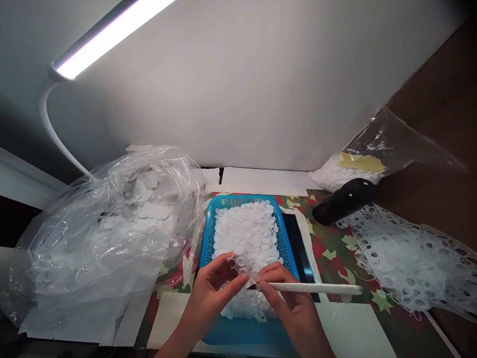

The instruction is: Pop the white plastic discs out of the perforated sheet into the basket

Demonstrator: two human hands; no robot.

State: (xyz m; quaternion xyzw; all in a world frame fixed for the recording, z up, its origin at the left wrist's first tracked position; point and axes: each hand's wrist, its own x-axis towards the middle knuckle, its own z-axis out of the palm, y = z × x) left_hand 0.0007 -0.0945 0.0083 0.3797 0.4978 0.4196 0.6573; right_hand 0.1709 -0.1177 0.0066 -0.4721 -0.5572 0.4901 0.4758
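Note:
A blue basket (208, 233) holds a heap of small white discs (244, 226). Above its near half, my left hand (219, 288) pinches a small translucent sheet with round holes (239, 262). My right hand (285, 298) is closed round a thin tool with a long white handle (316, 288), whose dark pointed tip is directed left at the sheet. The fingertips of both hands are close together at the sheet. Part of the disc heap is hidden behind my hands.
A large clear bag of white sheets (149, 219) lies left. At right are perforated sheet scraps (410, 253), a black object (345, 201) and a clear bag of white pieces (346, 171). A lit lamp (115, 35) hangs overhead at upper left.

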